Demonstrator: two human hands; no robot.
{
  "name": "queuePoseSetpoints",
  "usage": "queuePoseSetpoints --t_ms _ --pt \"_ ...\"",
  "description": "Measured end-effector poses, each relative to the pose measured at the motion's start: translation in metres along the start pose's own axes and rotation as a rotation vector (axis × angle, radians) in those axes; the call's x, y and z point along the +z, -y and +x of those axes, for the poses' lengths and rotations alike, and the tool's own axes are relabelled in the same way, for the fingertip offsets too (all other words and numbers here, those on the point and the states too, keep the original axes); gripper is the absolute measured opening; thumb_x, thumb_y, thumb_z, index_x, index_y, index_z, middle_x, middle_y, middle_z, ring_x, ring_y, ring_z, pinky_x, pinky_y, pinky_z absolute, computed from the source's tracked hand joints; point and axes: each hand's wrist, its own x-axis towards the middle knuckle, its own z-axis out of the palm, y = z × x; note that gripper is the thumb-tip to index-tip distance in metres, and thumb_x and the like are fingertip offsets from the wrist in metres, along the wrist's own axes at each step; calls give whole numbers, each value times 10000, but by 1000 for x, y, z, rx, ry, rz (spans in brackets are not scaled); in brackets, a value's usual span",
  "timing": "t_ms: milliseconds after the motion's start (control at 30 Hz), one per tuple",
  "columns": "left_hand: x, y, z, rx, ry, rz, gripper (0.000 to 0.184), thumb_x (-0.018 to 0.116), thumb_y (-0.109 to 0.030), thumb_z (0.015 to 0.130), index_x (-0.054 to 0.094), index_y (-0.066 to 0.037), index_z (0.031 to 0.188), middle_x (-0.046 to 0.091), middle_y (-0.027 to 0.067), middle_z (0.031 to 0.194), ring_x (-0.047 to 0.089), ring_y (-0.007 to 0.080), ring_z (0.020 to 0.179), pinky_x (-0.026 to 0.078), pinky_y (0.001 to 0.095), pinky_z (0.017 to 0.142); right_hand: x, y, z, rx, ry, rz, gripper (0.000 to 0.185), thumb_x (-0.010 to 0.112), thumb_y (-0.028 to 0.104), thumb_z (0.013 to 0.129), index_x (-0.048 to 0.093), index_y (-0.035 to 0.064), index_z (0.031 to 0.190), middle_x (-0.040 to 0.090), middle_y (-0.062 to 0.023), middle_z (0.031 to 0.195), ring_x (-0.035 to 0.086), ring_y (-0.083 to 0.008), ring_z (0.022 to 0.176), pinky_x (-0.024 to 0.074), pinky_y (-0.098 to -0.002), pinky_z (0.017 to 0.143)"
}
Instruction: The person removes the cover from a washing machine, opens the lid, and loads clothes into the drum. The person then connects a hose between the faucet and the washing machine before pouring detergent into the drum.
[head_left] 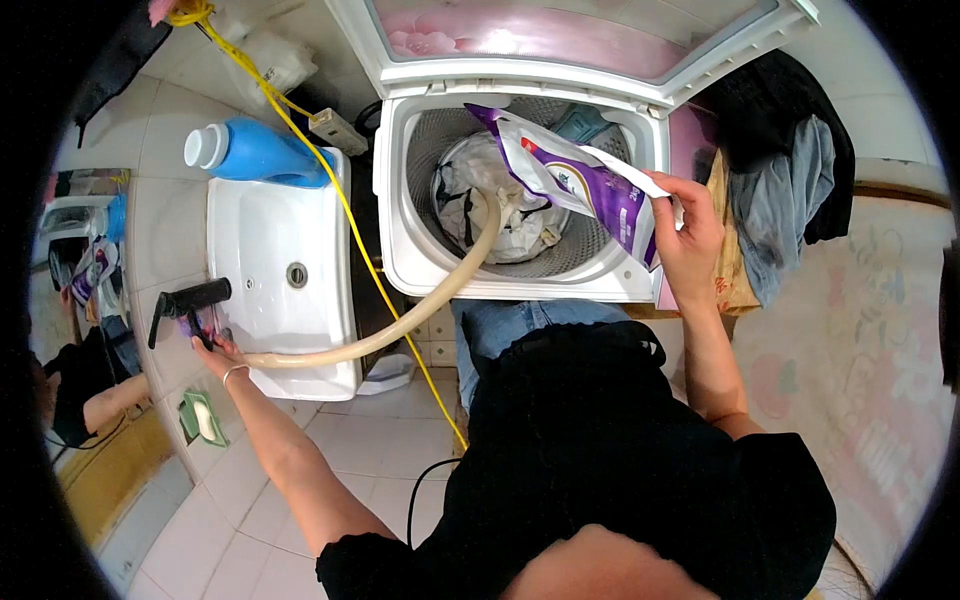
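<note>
My right hand (690, 228) pinches the top edge of a purple and white detergent bag (575, 180). The bag hangs tilted over the open tub of a washing machine (400, 250). Inside the tub lie white clothes (515, 225) with dark trim. A beige hose (400, 322) runs across the sink and ends over the clothes. At its other end, my left hand (222, 358) closes around the hose beside the black faucet (195, 297). Part of that grip is hidden, and a pink and purple patch shows behind the fingers.
A blue bottle with a white cap (260, 152) lies on the back of the white sink (285, 225). A yellow cord (350, 215) hangs between sink and machine. The lid (560, 75) stands raised. Grey and dark clothes (785, 195) are at right; soap (205, 420) sits at left.
</note>
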Motion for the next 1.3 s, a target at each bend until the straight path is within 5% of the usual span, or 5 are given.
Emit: queuePoseSetpoints --t_ms 800,967,1300 --pt "-7 -2 15 51 77 -11 349 507 -480 869 507 -131 856 416 -27 585 314 84 452 246 222 418 -1 -4 0 -9 26 -29 141 584 -48 819 600 -15 955 670 -125 954 651 -173 867 515 -262 757" --pt "10 -9 -1 96 -131 76 348 521 -459 869 440 -145 741 425 -20 563 332 82 428 255 233 399 -2 -5 0 -11 28 -46 140 584 -49 818 597 -11 952 668 -127 948 652 -179 859 517 -265 758" --pt "10 -10 2 132 -197 166 396 520 -489 869 494 -123 718 439 -12 541 351 87 407 264 233 380 -5 -8 -1 -24 12 -69 131 581 -48 822 591 -8 947 668 -128 943 652 -178 855 517 -263 745"
